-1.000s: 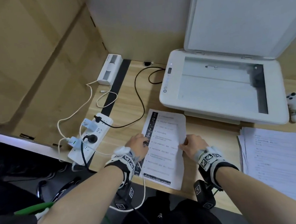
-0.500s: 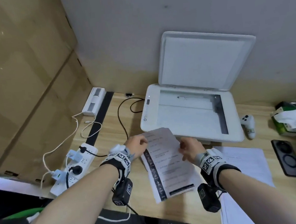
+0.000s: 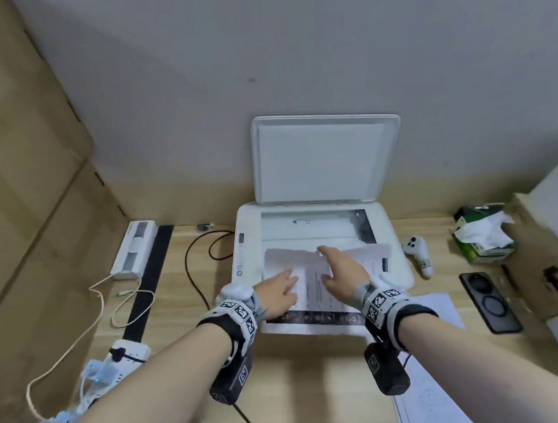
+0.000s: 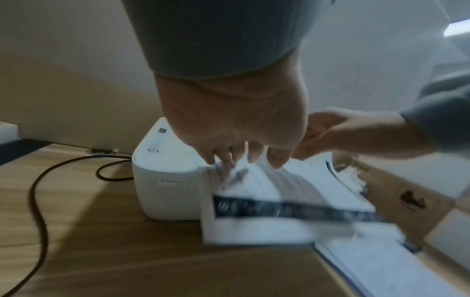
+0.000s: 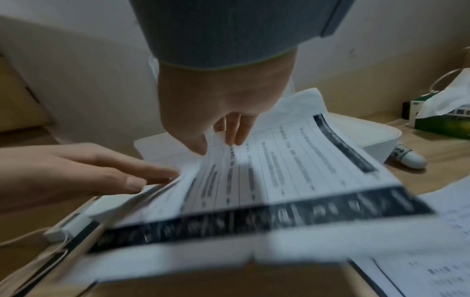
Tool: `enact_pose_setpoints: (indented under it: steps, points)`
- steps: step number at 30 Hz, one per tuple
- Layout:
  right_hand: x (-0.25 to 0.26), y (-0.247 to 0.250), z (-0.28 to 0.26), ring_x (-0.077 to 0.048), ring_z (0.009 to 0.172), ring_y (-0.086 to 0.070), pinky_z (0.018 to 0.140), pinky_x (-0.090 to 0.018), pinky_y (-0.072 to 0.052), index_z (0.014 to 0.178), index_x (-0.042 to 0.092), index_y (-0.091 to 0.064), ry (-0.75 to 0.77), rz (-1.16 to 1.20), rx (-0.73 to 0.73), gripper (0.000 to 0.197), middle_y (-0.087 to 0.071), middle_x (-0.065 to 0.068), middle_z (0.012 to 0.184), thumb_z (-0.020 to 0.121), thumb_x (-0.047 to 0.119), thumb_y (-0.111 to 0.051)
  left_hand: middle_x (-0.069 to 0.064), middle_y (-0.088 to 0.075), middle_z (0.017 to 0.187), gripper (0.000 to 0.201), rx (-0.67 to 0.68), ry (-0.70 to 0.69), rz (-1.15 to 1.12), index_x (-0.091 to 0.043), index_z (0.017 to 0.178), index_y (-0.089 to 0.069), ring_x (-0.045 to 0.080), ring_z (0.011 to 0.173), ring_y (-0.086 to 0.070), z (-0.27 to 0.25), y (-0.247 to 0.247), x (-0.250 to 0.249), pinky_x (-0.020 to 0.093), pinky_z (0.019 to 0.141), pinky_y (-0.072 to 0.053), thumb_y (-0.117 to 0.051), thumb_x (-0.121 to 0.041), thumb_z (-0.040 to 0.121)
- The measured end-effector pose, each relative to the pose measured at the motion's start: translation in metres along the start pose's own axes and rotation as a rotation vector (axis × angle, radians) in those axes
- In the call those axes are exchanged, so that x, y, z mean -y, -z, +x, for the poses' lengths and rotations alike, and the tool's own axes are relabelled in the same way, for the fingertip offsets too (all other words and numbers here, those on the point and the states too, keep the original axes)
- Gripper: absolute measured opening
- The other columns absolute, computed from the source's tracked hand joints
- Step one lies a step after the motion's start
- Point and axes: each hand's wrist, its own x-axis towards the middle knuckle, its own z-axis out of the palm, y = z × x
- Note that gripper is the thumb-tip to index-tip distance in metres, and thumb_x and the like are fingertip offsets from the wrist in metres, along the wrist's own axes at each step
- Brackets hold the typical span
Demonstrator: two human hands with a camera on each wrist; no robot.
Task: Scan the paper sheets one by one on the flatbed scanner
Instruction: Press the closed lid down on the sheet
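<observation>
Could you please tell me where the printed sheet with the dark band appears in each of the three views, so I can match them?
Head: the printed sheet lies at centre, under both hands, overhanging the scanner's front edge.
Left wrist: lower centre-right, below the fingers.
Right wrist: fills the centre and bottom.
Shared landmark: the sheet's dark band, along its near edge in every view.

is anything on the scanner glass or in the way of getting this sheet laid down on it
Nothing visible blocks it. The lid stands raised and the glass behind the sheet looks bare. The left hand and right hand are already on the sheet.
</observation>
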Motion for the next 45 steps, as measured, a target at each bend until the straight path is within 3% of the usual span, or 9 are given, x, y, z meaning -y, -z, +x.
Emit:
enact_pose_setpoints:
  steps: [4,8,11,13,15,24,29,40,45]
  points:
    - [-0.023,-0.019,0.003,-0.024,0.148,-0.027,0.119,-0.037,-0.03,0.158,0.013,-0.012,-0.019,-0.079,0.137,0.076,-0.008,-0.003,0.166,0.095,0.022,-0.053,0.01,0.007,0.164,0.06,-0.013,0.013,0.29,-0.008,0.156,-0.005,0.025,0.152,0.003,0.017,-0.019,0.022,0.037,0.123,-0.008,-0.025,-0.032,0.105]
    - [-0.072,-0.023,0.016,-0.032,0.151,-0.018,0.124,-0.038,-0.016,0.152,0.005,-0.023,-0.018,-0.25,0.097,0.06,-0.017,-0.012,0.162,0.101,0.037,-0.031,0.005,0.014,0.164,0.061,-0.055,0.056,0.29,-0.012,0.157,0.001,0.021,0.151,0.01,0.037,-0.022,0.027,0.037,0.123,-0.007,-0.022,-0.034,0.105]
    - [-0.097,-0.025,0.026,-0.025,0.154,-0.001,0.125,-0.035,0.002,0.157,0.004,-0.008,-0.017,-0.351,0.095,0.07,-0.005,-0.014,0.166,0.1,0.046,-0.005,0.004,0.015,0.164,0.061,-0.101,0.091,0.304,-0.014,0.157,0.002,0.019,0.151,0.012,0.052,-0.02,0.027,0.037,0.123,-0.005,-0.022,-0.033,0.104]
    - [-0.103,-0.027,0.037,-0.025,0.154,0.005,0.125,-0.036,0.002,0.158,0.007,-0.002,-0.026,-0.348,0.096,0.072,0.002,-0.011,0.166,0.099,0.048,0.002,0.003,0.015,0.164,0.061,-0.15,0.124,0.324,-0.014,0.157,0.002,0.019,0.151,0.011,0.063,-0.02,0.026,0.036,0.123,-0.004,-0.023,-0.03,0.103]
    - [-0.1,-0.028,0.044,-0.023,0.153,0.008,0.124,-0.036,0.003,0.159,0.011,0.001,-0.057,-0.306,0.082,0.065,0.007,-0.007,0.167,0.104,0.045,-0.008,0.004,0.017,0.163,0.064,-0.201,0.152,0.367,-0.014,0.157,0.005,0.02,0.151,0.013,0.072,-0.019,0.025,0.038,0.123,-0.002,-0.023,-0.03,0.102]
    - [-0.108,-0.028,0.066,-0.017,0.153,0.008,0.124,-0.037,0.001,0.159,0.02,0.002,-0.108,-0.261,-0.009,0.065,0.008,0.002,0.167,0.103,0.051,-0.009,0.007,0.023,0.161,0.065,-0.322,0.238,0.371,-0.016,0.155,0.012,0.024,0.149,0.02,0.113,-0.02,0.021,0.043,0.122,0.006,-0.008,-0.043,0.1]
    - [-0.106,-0.03,0.063,-0.018,0.153,0.011,0.123,-0.041,0.001,0.159,0.025,0.003,-0.128,-0.25,0.0,0.064,0.01,0.005,0.166,0.102,0.051,-0.009,0.006,0.017,0.163,0.074,-0.35,0.265,0.377,-0.017,0.156,0.006,0.027,0.15,0.014,0.11,-0.026,0.02,0.044,0.122,0.002,0.008,-0.049,0.089]
    - [-0.103,-0.034,0.057,-0.018,0.153,0.009,0.124,-0.042,-0.001,0.16,0.023,0.001,-0.149,-0.248,-0.013,0.065,0.008,0.004,0.167,0.101,0.051,-0.009,0.003,0.018,0.163,0.071,-0.346,0.244,0.371,-0.025,0.156,0.008,0.026,0.15,0.016,0.103,-0.028,0.02,0.044,0.121,0.004,0.007,-0.049,0.09]
    - [-0.099,-0.029,0.057,-0.022,0.153,-0.003,0.121,-0.044,-0.011,0.159,0.021,-0.008,-0.155,-0.278,-0.013,0.067,-0.003,0.002,0.167,0.099,0.049,-0.011,0.002,0.019,0.163,0.069,-0.305,0.236,0.366,-0.029,0.156,0.008,0.026,0.15,0.015,0.106,-0.024,0.024,0.045,0.123,-0.002,0.001,-0.052,0.092]
